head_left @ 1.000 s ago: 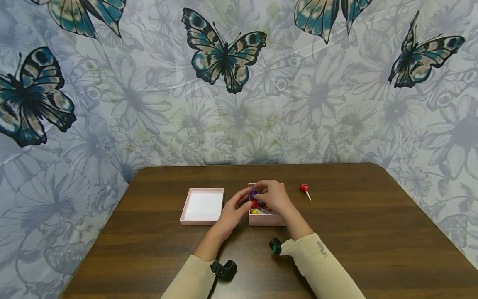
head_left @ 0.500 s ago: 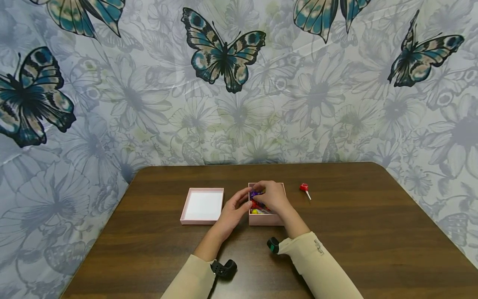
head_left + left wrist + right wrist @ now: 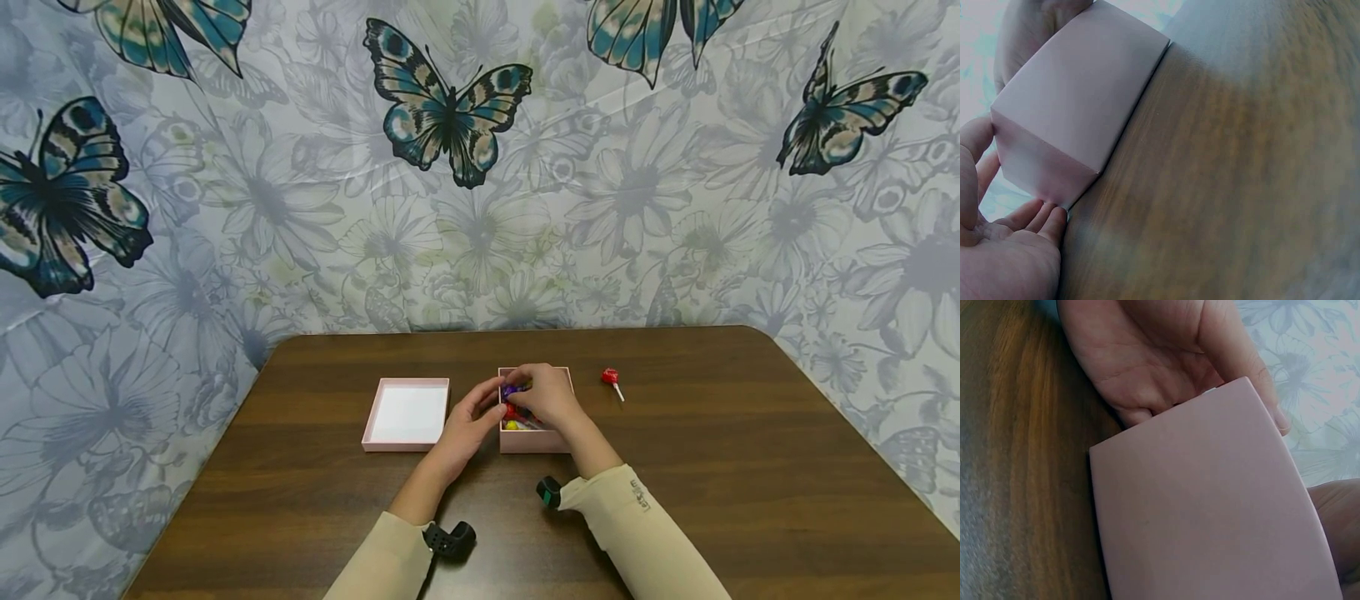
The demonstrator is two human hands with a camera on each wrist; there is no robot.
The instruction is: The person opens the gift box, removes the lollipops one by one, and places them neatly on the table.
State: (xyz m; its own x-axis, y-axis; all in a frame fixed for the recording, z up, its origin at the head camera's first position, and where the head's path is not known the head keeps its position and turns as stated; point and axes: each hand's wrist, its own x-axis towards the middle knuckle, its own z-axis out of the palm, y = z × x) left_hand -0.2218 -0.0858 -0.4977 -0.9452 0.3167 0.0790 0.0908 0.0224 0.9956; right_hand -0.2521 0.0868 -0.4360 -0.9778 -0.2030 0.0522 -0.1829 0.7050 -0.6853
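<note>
Box point(image 3: 535, 443) of candy point(image 3: 513, 412) on table point(image 3: 300, 500) | left hand point(image 3: 468, 425) spread, touching its left side | right hand point(image 3: 551, 396) reaching inside, grip hidden, cannot tell | tip: steady lightly, sort gently

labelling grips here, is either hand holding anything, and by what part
The left hand touches the left side of the pink box without gripping it; whether the right hand holds anything inside it cannot be told.

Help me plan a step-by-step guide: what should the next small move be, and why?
Perhaps the right hand should lift the purple-wrapped candy out of the pink box: its fingers reach inside, close to that candy, while the left hand touches the box's side and could steady it.
</note>
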